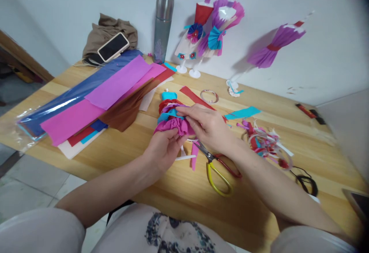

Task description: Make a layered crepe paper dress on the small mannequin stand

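Along the left of the wooden table (178, 187), a blue packet (72, 95), pink sheets (118, 84) and a brown sheet (127, 109) overlap, while a phone (113, 47) rests against a brown cloth (118, 26) behind them. Next, near the wall, stands a flask (163, 30). At the table's middle, the person's left hand (164, 145) pinches the gathered pink hem of a small dressed form (168, 113) between thumb and fingers. The dressed form lies or leans back between both hands, its turquoise bodice toward the wall and its white base toward the person; whether its back touches the wood is hidden. It should be light and easily tipped, with a stiff core under what looks like crepe paper: soft, not slippery, quick to crease, stretch or tear. The bodice or the stem above the base seems the safest hold, with only a light pinch on the ruffles. From the other side, the right hand (209, 124) has its fingers pressed together at the waist bands; whether they grip a fold cannot be told. Scissors (210, 156) lie open just below that wrist, so a trailing hem could snag on their blades. Farther right, a heap of scraps (265, 141) sits well apart from the ruffles.
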{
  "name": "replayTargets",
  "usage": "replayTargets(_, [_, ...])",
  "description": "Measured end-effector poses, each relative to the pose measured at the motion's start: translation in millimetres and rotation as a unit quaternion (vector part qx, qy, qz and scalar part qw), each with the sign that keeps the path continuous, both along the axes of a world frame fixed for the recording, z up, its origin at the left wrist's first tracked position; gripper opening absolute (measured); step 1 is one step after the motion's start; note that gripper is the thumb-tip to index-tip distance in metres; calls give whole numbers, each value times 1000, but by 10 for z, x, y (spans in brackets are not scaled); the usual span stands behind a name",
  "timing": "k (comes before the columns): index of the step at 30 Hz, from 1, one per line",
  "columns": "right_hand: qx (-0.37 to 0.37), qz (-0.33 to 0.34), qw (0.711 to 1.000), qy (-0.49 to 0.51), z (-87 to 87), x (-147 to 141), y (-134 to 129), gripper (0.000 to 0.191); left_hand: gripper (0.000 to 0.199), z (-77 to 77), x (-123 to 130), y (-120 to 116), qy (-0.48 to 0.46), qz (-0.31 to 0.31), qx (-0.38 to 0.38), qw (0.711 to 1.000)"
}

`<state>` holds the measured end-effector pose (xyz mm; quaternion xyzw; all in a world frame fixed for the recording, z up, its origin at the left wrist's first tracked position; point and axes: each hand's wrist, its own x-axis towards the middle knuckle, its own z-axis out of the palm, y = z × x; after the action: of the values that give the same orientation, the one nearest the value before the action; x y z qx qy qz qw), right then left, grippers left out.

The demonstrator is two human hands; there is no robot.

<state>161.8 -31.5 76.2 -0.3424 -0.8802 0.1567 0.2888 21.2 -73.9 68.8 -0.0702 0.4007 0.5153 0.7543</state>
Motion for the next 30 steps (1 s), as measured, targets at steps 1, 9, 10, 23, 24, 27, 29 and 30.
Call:
replayTargets(1, [4,2,1000,-2,-5,6,-6,38,29,3,-1,1,0,0,-2,1000])
replayTargets(9, [12,16,1000,-13,-9,26,-14,34,26,-27,-13,10,0,-12,17,1000])
replayTargets(10, [11,18,1000,-14,-11,25,-12,34,26,-35,-15,11,1,-18,19,1000])
replayTargets(23, [-27,48,998,-8,160,-138,255,41,28,-68,-7,-3,-14,-1,19,1000])
replayTargets(24, [-27,68,997,-20,155,-163,285,41,28,-73,-6,-3,-16,2,21,1000])
replayTargets(27, [-33,119,992,-40,129,-208,334,43,30,-80,-6,3,-16,5,23,1000])
replayTargets(29, [-48,131,989,-46,116,-206,334,44,30,-74,-6,11,-16,6,23,1000])
replayTargets(30, [-54,133,989,-48,111,-197,330,45,29,-68,-7,15,-18,7,24,1000])
